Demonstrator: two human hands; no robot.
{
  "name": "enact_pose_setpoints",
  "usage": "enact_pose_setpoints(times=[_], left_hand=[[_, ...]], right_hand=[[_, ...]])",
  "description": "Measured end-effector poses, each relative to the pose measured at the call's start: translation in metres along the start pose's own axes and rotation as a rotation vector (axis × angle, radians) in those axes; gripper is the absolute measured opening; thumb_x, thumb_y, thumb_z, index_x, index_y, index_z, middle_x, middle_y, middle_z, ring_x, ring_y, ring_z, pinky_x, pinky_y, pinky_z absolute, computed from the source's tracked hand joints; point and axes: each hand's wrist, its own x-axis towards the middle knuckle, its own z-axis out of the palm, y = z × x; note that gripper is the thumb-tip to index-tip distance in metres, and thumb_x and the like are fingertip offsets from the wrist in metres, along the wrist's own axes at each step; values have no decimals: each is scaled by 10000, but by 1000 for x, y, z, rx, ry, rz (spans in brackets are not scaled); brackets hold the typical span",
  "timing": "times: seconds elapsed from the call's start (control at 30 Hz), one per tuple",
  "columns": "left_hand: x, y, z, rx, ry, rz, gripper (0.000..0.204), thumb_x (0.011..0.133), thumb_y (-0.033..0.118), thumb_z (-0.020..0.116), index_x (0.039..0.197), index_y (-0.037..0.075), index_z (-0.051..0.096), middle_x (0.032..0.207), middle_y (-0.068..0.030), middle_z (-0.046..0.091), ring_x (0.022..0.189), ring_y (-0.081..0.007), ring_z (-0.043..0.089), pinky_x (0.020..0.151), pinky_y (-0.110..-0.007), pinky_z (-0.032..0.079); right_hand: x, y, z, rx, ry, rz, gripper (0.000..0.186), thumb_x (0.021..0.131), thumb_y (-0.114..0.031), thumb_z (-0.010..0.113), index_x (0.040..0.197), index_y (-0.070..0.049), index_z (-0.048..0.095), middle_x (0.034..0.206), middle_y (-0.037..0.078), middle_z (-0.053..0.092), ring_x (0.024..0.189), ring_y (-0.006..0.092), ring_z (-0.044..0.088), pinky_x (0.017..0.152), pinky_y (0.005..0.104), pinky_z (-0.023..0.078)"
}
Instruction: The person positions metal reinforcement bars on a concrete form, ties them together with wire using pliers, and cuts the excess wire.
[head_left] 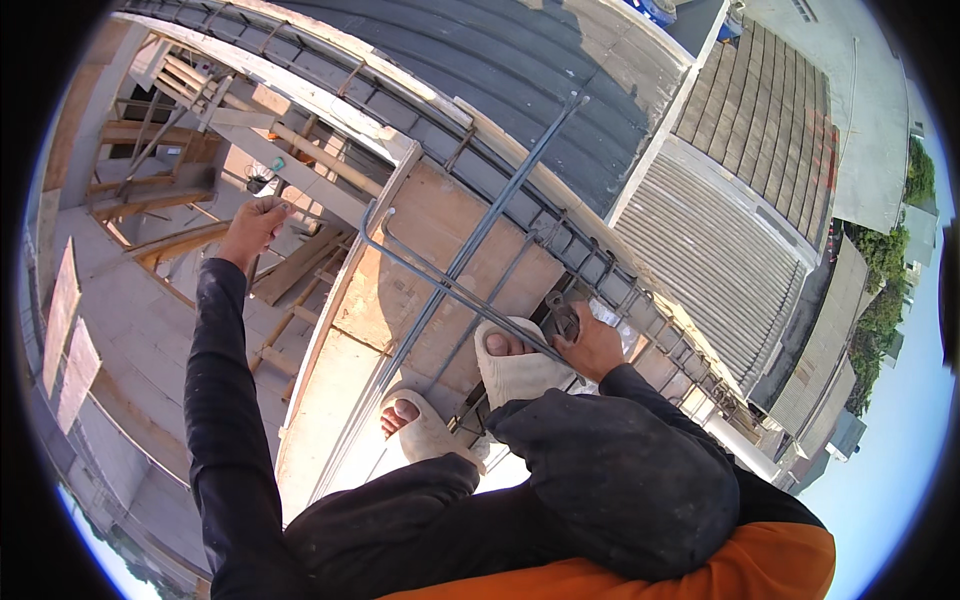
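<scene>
Out to the left, my left hand (262,230) is raised over the lower level with its fingers pinched together; what they hold, if anything, is too small to make out. Beside my sandal, my right hand (592,342) is closed on a dark metal tool (562,312) with a rounded head, which looks like pincers. Steel bars (478,235) run slantwise across the wooden formwork boards (440,225). Two rods with hooked ends (385,232) cross over them and pass close to my right hand. A tied rebar cage (600,262) lies just beyond.
My feet, in pale sandals (515,365), are on the narrow boards. At the left, the boards' edge drops to a lower level with timber props (180,230). Dark roofing (480,60) stretches away at the top, and a corrugated roof (710,260) lies to the right.
</scene>
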Motion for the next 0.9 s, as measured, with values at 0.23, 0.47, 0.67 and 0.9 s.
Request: enact_pose_setpoints(times=[0.23, 0.47, 0.67, 0.9], left_hand=[[2, -26, -18, 227, 124, 253, 294, 975, 291, 676, 976, 2, 729, 726, 15, 619, 637, -103, 562, 593, -301, 446], [-2, 17, -10, 495, 310, 262, 310, 964, 307, 637, 1003, 16, 739, 855, -143, 726, 824, -293, 693, 800, -406, 530], [0, 34, -14, 728, 439, 209, 335, 998, 326, 570, 1170, 83, 724, 1105, -215, 742, 1072, -408, 699, 932, -488, 536], [-22, 58, -6, 940, 489, 212, 280, 1023, 287, 538, 1161, 95, 687, 1068, -223, 745, 1013, -434, 717, 894, -523, 559]], right_hand=[[17, -4, -25, 278, 218, -155, 404, 912, -262, 732, 1191, -2, 601, 981, 178, 740, 936, 398, 717, 793, 454, 548], [37, -156, -169, 950, -438, -239, 344, 1020, -239, 661, 1294, -47, 584, 922, 124, 730, 537, 64, 582, 493, 225, 493], [32, -236, -80, 1306, -1204, -177, 382, 1087, -283, 545, 1379, -38, 519, 1013, 180, 736, 521, 86, 596, 458, 239, 532], [49, -307, 2, 1421, -1255, 8, 169, 1062, -176, 572, 1222, -131, 544, 1211, 216, 716, 742, 89, 717, 417, 171, 453]])
